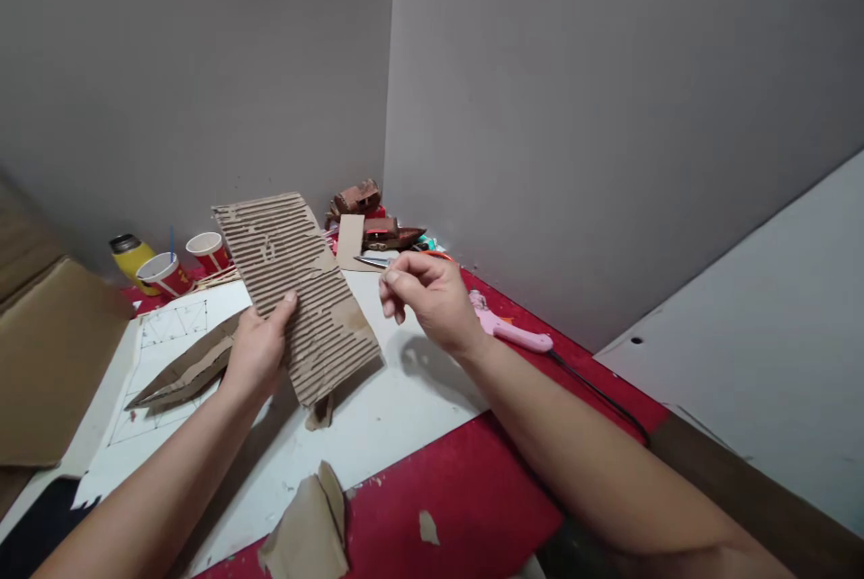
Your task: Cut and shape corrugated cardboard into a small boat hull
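My left hand (260, 347) is closed on a sheet of corrugated cardboard (317, 295), thumb across its front. The face toward me shows bare ridges, with patches of torn paper left on it. To the right of the sheet, apart from it, my right hand (436, 300) is raised over the table with thumb and fingers pinched together; whatever they hold, if anything, is too small to make out. Behind my left hand lies a long, pointed cardboard shape (182, 370). A pair of scissors (371, 261) pokes out behind my right hand, and a pink glue gun (523, 334) rests beyond my right wrist.
White paper (405, 417) with a line drawing covers part of the red table (465, 480). Paper cups (162, 273), a yellow bottle (135, 262) and small brown models (388, 235) stand near the walls. Torn cardboard (307, 525) lies in front; a cardboard box (60, 363) is left.
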